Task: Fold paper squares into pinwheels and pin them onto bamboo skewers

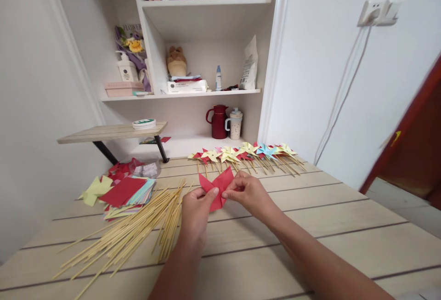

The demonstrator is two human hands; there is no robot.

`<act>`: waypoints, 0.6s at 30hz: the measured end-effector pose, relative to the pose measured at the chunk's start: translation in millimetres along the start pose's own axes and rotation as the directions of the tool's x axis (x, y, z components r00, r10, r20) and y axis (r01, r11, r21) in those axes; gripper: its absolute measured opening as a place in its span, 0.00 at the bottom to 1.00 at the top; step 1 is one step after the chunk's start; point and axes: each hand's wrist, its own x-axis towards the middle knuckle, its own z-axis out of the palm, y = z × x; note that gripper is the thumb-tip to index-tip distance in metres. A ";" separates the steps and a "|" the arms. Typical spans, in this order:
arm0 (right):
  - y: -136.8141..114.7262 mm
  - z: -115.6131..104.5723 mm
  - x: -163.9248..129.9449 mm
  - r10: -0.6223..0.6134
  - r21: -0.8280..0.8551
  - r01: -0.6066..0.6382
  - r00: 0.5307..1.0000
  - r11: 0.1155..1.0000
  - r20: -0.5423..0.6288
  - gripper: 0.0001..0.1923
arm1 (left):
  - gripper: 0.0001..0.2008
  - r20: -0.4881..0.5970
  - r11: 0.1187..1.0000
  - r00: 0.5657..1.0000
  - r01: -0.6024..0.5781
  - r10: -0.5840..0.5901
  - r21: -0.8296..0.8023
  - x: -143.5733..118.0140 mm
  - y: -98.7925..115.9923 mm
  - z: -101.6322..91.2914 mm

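Head view. One red folded paper piece (pixel 217 189) is held above the table (pixel 310 226), near the middle of its width, between two hands. The left hand (pixel 195 210) is closed on the lower left part of the piece, thumb pressed on top of the paper. The right hand (pixel 248 193) is pinched on the right side of the piece with thumb and forefinger; the remaining fingers are curled. The piece is clear of the table surface; two pointed flaps are seen standing upward.

One loose heap of bamboo skewers (pixel 138 231) is recorded on the table just left of the left hand, fanned toward the near left corner; a count is not possible. One stack of coloured paper squares (pixel 126 192), red on top, lies toward the left edge, with one yellow cut sheet (pixel 94 189) touching its left side.

One row of finished pinwheels (pixel 244 153) on sticks is laid along the far edge; roughly ten heads are counted, in yellow, red, pink and blue, overlapping, so the number is uncertain.

Beyond the far edge, one dark red jug (pixel 218 121) and one white speckled cup (pixel 234 124) stand side by side on the lowest shelf. One roll of tape (pixel 144 123) rests on one small side shelf (pixel 110 132).
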 end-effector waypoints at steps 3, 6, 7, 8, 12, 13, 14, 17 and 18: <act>-2.3 -0.7 -0.3 0.011 -0.003 -0.011 1.000 1.000 0.012 0.09 | 0.17 -0.003 1.000 1.000 0.004 -0.004 0.027 1.1 -0.9 -0.8; -4.1 -1.0 -0.7 0.019 -0.008 -0.019 1.000 1.000 0.012 0.09 | 0.16 0.008 0.999 1.000 0.002 -0.002 0.048 1.4 -1.1 -1.1; -4.5 -1.1 -0.9 0.018 -0.014 -0.018 1.000 1.000 0.011 0.08 | 0.16 0.012 0.999 1.000 0.004 -0.004 0.051 1.0 -0.8 -0.9; -4.8 -1.1 -1.0 0.016 -0.021 -0.016 1.000 1.000 0.010 0.08 | 0.16 0.013 0.999 1.000 0.007 -0.008 0.050 0.4 -0.2 -0.6; -5.1 -1.3 -1.3 -0.001 -0.042 0.002 1.000 0.999 0.011 0.09 | 0.16 0.009 0.999 1.000 0.018 -0.019 0.050 -2.0 1.8 0.2; -5.0 -1.3 -1.4 -0.005 -0.044 0.006 1.000 0.999 0.011 0.09 | 0.16 0.011 0.998 1.000 0.018 -0.019 0.054 -2.1 2.0 0.1; -4.9 -1.3 -1.4 -0.009 -0.045 0.009 1.000 0.999 0.011 0.09 | 0.16 0.013 0.998 1.000 0.018 -0.018 0.061 -1.9 2.0 -0.1; -4.2 -0.6 -1.5 -0.018 -0.045 0.018 1.000 0.999 0.010 0.09 | 0.16 0.021 0.997 0.999 0.023 -0.025 0.069 -0.5 1.7 -0.4; -4.0 -0.1 -1.5 -0.020 -0.042 0.021 1.000 0.999 0.009 0.09 | 0.16 0.021 0.997 0.999 0.026 -0.027 0.066 -0.2 1.8 -0.4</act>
